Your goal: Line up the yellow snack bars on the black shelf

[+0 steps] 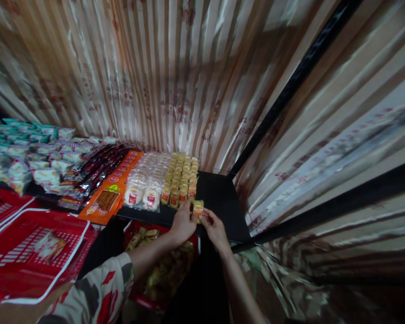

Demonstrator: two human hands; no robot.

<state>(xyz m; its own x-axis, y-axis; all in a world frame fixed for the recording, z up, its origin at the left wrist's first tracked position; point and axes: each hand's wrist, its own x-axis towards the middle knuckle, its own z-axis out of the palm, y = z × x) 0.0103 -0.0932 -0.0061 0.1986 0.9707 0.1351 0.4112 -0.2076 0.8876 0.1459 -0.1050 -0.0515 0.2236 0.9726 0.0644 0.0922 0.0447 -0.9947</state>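
Observation:
A small yellow snack packet (198,207) with an orange label is pinched between my two hands near the shelf's front edge. My left hand (185,221) grips its left side with thumb and fingers. On its right side, the fingertips of my right hand (215,227) are closed on it. Just behind and left of the hands stand rows of similar yellow packets (178,177) on the black shelf (216,193). Below my left forearm, a red basket (155,306) holds many loose yellow packets (168,274), partly hidden by my arm.
Left along the shelf lie white round-cake packets (143,184), an orange snack pack (113,191), dark shiny packets (103,164) and white and teal packets (37,148). A red basket (30,265) holds one packet. Striped curtain sheeting (175,90) and black bars (290,85) enclose the shelf.

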